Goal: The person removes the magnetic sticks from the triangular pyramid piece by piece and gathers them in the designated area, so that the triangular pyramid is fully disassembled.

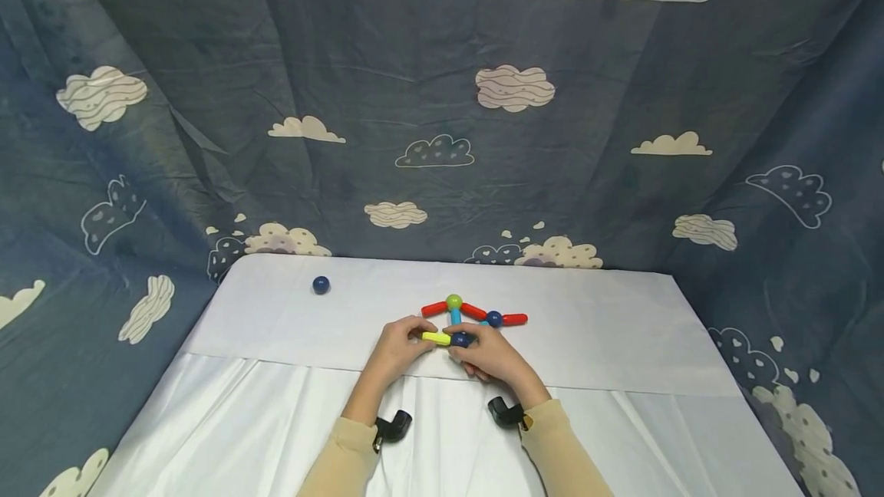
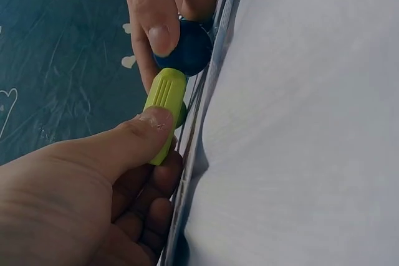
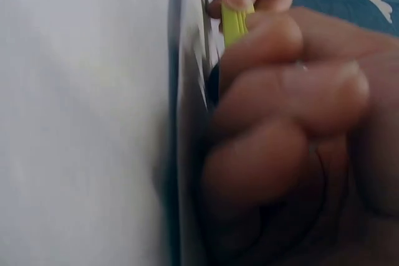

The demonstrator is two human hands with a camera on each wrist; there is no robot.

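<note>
Between thumb and fingers, my left hand (image 1: 400, 345) pinches a yellow-green ribbed stick (image 2: 163, 101). One end of that stick touches a dark blue ball (image 2: 192, 49), which my right hand (image 1: 492, 355) grips between thumb and fingers. Just behind the hands in the head view, a light blue stick (image 1: 455, 317) runs up to a green ball (image 1: 453, 301). A red stick (image 1: 434, 309) reaches left from the green ball, and another red stick (image 1: 473, 311) slopes right to a second dark blue ball (image 1: 493, 318). From there a third red stick (image 1: 515, 319) points right. My right fingers largely hide the held ball in the right wrist view.
A loose dark blue ball (image 1: 321, 284) lies near the back left of the white-covered table (image 1: 608, 336). Dark cloud-patterned cloth (image 1: 387, 83) hangs behind and along both sides. Each wrist carries a small black camera (image 1: 395, 426).
</note>
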